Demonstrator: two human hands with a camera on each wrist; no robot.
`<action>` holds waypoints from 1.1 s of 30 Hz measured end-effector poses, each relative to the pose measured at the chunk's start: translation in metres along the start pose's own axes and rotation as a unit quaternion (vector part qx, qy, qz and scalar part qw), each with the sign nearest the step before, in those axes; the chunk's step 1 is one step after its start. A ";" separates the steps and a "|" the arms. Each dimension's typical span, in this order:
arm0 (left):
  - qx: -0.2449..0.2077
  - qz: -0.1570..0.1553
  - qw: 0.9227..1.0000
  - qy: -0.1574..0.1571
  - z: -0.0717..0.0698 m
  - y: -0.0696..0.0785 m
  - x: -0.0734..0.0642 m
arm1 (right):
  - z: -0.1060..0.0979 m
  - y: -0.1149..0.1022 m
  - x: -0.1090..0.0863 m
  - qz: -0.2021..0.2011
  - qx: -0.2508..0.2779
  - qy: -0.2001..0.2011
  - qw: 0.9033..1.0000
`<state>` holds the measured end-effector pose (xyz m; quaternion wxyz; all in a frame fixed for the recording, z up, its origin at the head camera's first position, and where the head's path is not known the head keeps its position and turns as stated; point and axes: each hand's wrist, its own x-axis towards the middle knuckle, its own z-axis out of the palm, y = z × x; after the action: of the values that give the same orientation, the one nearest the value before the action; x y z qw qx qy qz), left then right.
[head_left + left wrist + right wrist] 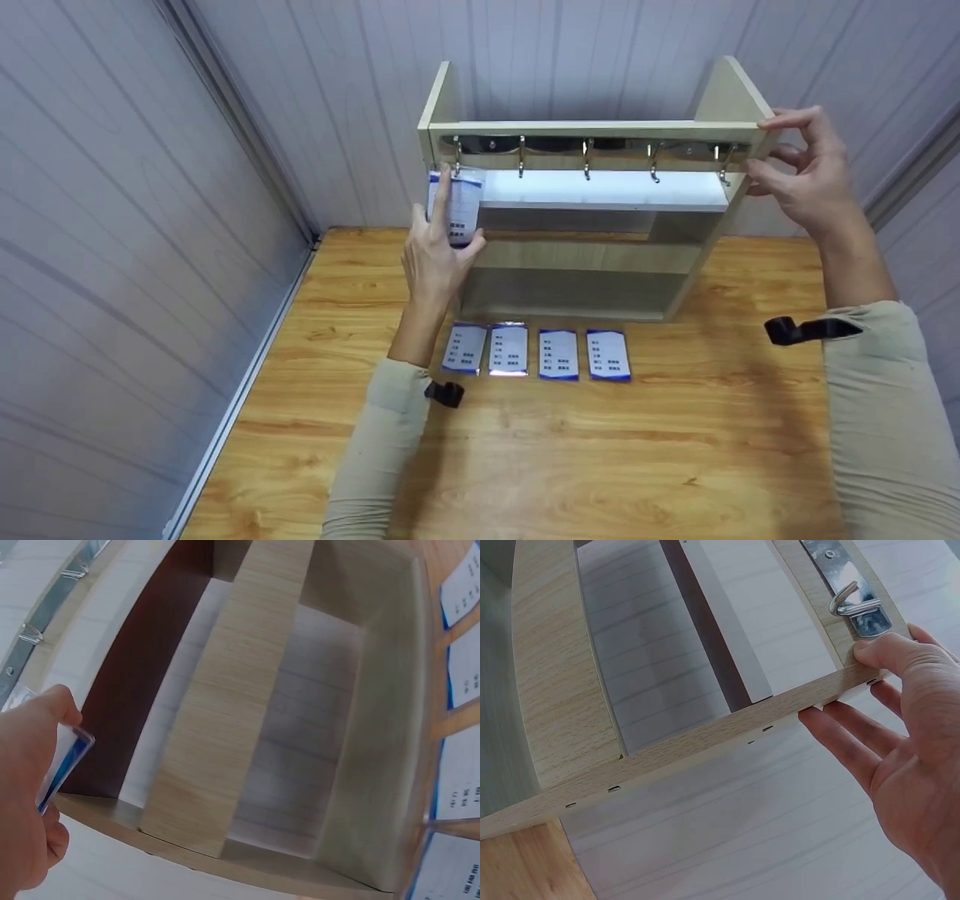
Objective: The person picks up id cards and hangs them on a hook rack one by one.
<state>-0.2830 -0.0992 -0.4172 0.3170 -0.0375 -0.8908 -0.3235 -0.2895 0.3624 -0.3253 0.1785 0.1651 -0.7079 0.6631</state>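
My left hand (433,259) holds a blue-and-white badge card (466,204) at the leftmost hook (457,147) of a small wooden shelf (592,256). The index finger lies straight up over the card to its top edge, while the thumb is at its lower right corner. In the left wrist view the card's blue-striped end (66,765) sticks out between thumb and fingers. On the other side, my right hand (814,176) grips the shelf's upright side panel (735,720), thumb in front near the end hook (853,604) and fingers behind.
Several similar badge cards (558,354) lie in a row on the wooden table (540,450), before the shelf's base. A metal rail (555,144) with several hooks crosses the shelf's top front. Panelled walls (555,60) stand behind and at the sides.
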 end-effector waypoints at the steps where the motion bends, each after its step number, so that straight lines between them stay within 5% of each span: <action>1: -0.002 0.001 1.000 0.000 0.001 -0.002 -0.001 | 0.001 0.000 0.000 -0.001 0.003 -0.003 1.000; 33: -0.029 0.026 0.999 -0.010 0.016 -0.033 -0.034 | 0.000 0.003 0.004 0.007 -0.033 0.001 0.999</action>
<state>-0.2738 -0.1107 -0.4651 0.3149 -0.0730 -0.8831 -0.3401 -0.2944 0.3624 -0.3262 0.1797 0.1538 -0.7302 0.6410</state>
